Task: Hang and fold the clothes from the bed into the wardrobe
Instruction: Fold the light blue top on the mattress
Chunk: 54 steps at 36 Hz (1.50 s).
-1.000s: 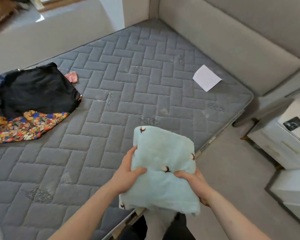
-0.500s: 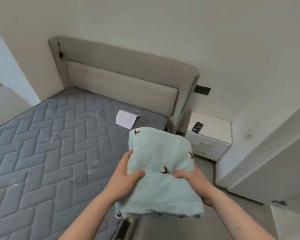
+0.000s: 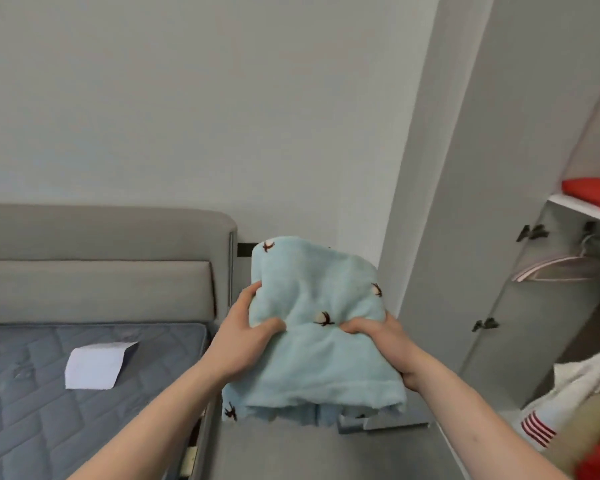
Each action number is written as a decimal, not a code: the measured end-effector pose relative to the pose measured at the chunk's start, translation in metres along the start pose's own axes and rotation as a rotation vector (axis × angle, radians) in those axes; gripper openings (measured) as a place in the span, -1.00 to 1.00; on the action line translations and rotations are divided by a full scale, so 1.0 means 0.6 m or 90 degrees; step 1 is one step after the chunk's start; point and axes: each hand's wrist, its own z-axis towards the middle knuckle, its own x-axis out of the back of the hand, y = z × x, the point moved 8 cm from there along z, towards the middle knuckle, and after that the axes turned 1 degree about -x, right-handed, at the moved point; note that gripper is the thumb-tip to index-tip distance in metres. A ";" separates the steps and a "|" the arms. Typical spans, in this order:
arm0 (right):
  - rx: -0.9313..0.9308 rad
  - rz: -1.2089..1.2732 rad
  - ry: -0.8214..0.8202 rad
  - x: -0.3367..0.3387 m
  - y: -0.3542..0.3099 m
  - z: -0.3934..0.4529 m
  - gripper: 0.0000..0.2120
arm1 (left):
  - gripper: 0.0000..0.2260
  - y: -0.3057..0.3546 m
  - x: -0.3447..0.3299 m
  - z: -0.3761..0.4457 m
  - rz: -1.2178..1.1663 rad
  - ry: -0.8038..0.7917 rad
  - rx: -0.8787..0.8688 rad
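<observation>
Between both hands, the folded blue garment (image 3: 321, 327) was gripped: left hand (image 3: 246, 337) and right hand (image 3: 383, 341) curled on its sides. Wardrobe shelf (image 3: 582, 209) lay up-right, nearer the right hand; bed (image 3: 84, 393) left.

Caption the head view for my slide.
Both hands, left and right, carry a folded blue garment toward the open wardrobe.

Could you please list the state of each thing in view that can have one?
Blue garment: folded, held in the air by both hands.
Left hand: grips the garment's left side.
Right hand: grips its right side.
Wardrobe door: open.
Hanger: on the rail, bare.
Red cloth: lying on the upper shelf.
Paper: lying on the mattress, one corner curled.
</observation>
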 end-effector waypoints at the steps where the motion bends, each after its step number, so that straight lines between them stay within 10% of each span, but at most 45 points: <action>1: 0.008 0.004 0.023 0.028 -0.013 0.003 -0.47 | -0.47 0.021 -0.020 0.023 -0.001 -0.014 -0.016; 25: 0.130 0.108 0.481 0.500 -0.235 0.010 -0.63 | -0.40 0.394 -0.469 0.431 -0.095 -0.401 -0.284; 54: 0.143 0.205 0.792 1.012 -0.305 -0.166 -0.53 | -0.36 0.771 -1.038 0.461 -0.140 -0.670 -0.361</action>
